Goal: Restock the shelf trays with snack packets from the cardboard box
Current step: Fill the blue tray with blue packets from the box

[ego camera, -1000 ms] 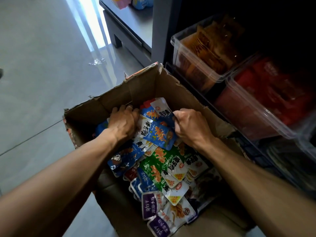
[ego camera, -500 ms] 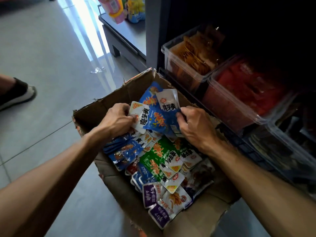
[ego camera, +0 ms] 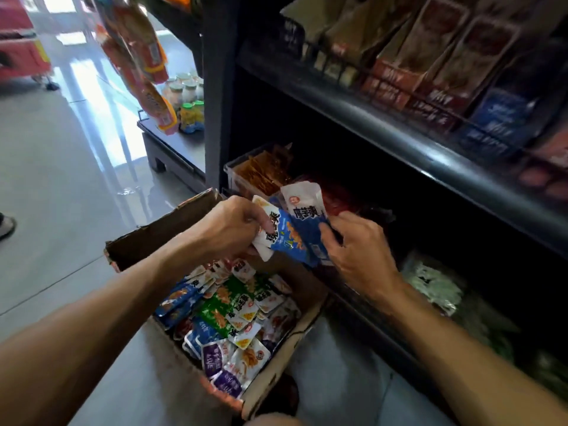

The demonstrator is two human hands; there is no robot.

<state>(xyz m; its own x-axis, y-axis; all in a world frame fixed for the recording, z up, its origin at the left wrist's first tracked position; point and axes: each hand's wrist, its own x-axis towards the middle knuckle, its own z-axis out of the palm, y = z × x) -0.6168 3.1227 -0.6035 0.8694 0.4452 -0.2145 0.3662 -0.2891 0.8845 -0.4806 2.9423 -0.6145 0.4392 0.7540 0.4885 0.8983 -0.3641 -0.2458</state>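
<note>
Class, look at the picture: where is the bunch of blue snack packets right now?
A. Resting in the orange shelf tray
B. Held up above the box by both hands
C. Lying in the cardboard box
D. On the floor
B: the left hand and right hand both grip the blue snack packets above the cardboard box.

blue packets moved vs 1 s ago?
Yes. The blue packets have come up out of the box, gripped by the left hand and right hand, and now sit above its rim, toward the shelf trays.

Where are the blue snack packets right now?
Mid-frame, the blue snack packets are held between the left hand and right hand, above the cardboard box.
</note>
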